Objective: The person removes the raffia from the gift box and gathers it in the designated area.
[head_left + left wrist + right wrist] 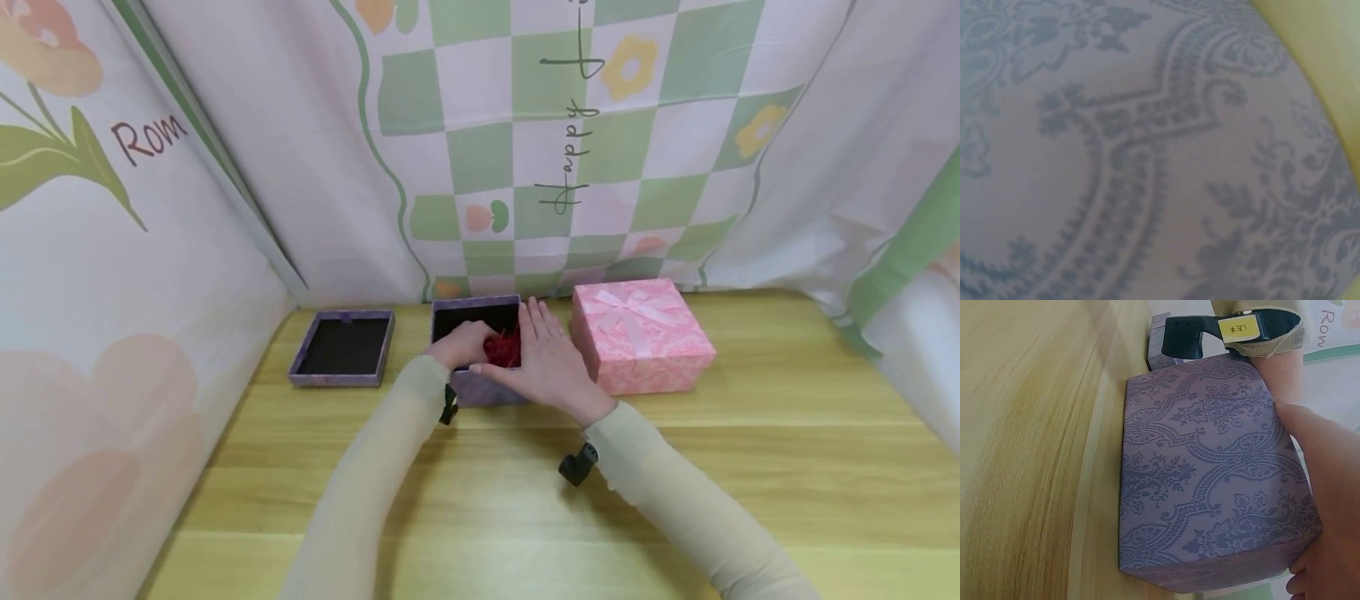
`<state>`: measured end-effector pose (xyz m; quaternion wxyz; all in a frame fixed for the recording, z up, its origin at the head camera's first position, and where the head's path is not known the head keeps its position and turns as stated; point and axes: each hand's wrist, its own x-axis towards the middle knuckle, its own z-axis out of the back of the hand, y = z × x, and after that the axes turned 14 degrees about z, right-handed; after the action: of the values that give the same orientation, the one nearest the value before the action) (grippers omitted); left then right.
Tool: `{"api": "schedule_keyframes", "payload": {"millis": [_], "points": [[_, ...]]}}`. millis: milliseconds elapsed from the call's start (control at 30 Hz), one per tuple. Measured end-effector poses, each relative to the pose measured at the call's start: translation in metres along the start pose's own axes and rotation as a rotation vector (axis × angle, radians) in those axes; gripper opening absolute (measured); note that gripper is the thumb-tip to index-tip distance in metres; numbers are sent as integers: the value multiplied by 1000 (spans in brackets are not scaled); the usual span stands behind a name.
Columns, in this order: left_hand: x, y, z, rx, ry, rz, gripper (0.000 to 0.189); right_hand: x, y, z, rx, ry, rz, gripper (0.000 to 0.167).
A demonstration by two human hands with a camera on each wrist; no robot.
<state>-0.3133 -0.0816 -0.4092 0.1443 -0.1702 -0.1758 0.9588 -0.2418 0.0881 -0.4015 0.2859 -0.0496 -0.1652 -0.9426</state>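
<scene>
In the head view, a lidless purple box (487, 390) with a dark interior stands at the back middle of the table. Red shredded filler (504, 348) lies inside it, toward the right. My left hand (463, 343) reaches over the front left into the box, right beside the filler; its fingertips are hidden, and I cannot tell whether they pinch any. With fingers straight, my right hand (551, 358) rests along the box's right rim, its thumb stretched over the front edge. Both wrist views look at the box's damask-patterned side (1216, 469), very close in the left one.
Left of the box lies its purple lid (341, 346), inside up. A pink gift box (643, 337) with a ribbon bow stands close on the right. Behind the wooden table (480, 517) hangs a checkered curtain (555, 150). Each wrist carries a small black camera (577, 464).
</scene>
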Motion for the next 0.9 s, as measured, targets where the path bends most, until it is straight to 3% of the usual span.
{"api": "schedule_keyframes", "payload": {"millis": [167, 433, 600, 733, 900], "points": [[-2, 0, 1, -3, -29, -9, 4, 1, 1, 2, -2, 9, 5, 133], [-6, 3, 8, -26, -175, -94, 11, 1, 2, -1, -5, -1, 2, 134], [-9, 3, 16, 11, -247, -106, 15, 1, 3, 0, 2, 6, -2, 133], [-13, 1, 23, 47, -292, -104, 37, 1, 3, 0, 5, 15, -3, 133], [-20, -1, 33, -6, -322, -104, 52, 1, 1, -1, 2, 3, -5, 134]]}}
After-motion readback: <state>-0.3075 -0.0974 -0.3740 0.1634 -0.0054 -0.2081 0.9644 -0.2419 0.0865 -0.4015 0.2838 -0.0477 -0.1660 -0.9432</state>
